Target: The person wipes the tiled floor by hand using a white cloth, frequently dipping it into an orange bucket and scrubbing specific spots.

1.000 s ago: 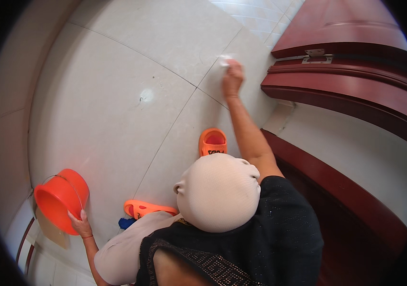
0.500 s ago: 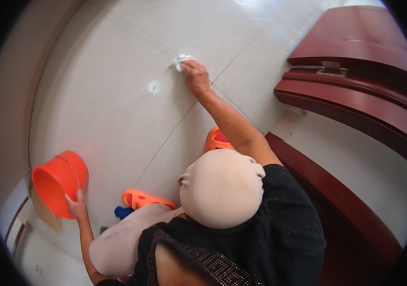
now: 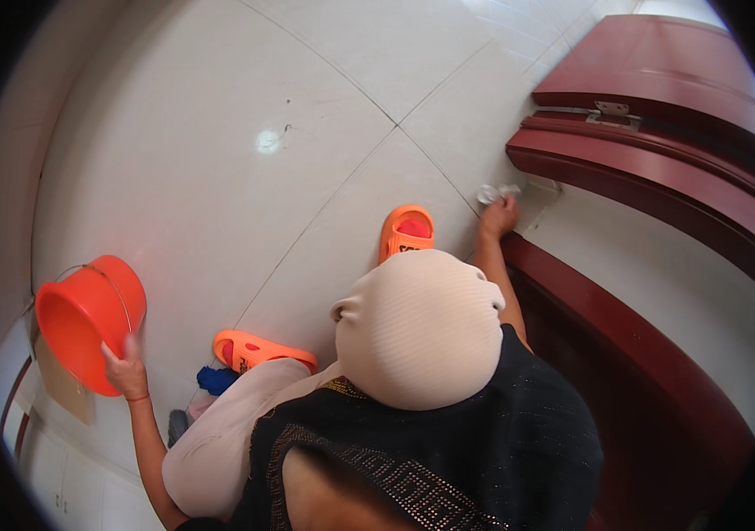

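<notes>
My left hand is closed on the near rim of an orange-red bucket, which is tipped with its mouth toward me. A thin wire handle lies over the bucket's outer wall. Low at the right, my right hand grips a crumpled whitish wad, blurred, perhaps tissue or thin plastic. It is at the floor beside the corner of the dark red door frame. Small dark marks show on the pale tiled floor, near a bright reflection.
Orange slippers are on my feet. A blue cloth lies by the left slipper. A hinged dark red door rises at the right, with a dark red sill below. A pale wall bounds the left.
My right hand has swept from the middle of the floor back and right to the door frame, still with the wad. The bucket and my left hand appear slightly farther left and higher.
</notes>
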`<state>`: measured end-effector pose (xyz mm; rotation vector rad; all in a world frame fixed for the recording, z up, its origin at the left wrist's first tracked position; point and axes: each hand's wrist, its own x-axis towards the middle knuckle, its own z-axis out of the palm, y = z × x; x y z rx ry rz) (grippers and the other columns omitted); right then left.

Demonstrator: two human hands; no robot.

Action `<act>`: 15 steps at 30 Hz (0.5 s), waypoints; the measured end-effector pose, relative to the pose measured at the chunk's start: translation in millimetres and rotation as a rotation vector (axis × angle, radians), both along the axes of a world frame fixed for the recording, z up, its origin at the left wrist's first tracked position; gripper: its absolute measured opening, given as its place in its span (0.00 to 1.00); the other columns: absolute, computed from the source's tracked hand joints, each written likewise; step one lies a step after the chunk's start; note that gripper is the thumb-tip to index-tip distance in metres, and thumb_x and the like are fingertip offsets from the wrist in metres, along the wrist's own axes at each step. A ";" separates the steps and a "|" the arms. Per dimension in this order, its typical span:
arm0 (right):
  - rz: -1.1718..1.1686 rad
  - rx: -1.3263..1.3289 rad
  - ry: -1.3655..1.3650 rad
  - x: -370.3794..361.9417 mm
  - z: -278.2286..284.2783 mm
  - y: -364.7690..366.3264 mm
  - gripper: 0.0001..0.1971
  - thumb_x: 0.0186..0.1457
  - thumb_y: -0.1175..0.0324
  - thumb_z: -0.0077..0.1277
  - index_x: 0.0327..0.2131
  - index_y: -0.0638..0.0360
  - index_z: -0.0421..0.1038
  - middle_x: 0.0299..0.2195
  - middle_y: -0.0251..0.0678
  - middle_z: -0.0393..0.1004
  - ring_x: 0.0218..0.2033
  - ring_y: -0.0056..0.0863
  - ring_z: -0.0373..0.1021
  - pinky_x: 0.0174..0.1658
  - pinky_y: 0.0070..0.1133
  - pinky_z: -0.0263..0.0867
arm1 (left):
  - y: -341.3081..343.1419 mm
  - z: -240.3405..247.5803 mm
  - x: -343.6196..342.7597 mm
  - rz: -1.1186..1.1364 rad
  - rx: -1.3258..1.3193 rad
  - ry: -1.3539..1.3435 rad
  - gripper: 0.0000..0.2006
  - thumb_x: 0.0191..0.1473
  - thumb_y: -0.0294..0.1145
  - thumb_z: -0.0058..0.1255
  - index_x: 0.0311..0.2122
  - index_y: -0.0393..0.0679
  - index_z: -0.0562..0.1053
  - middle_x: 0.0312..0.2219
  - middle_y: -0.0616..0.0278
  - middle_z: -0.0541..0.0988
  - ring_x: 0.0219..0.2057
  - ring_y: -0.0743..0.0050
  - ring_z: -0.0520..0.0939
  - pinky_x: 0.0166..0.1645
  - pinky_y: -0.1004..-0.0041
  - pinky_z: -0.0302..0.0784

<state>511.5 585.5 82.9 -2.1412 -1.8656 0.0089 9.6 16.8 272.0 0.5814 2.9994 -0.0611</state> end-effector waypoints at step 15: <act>0.756 0.137 0.669 -298.1 37.4 -37.3 0.06 0.45 0.80 0.46 0.29 0.59 0.67 0.25 0.41 0.66 0.28 0.39 0.64 0.31 0.30 0.61 | 1.1 7.6 -4.2 -0.002 0.012 -0.046 0.31 0.50 0.50 0.48 0.47 0.29 0.63 0.35 0.36 0.74 0.36 0.39 0.75 0.38 0.58 0.71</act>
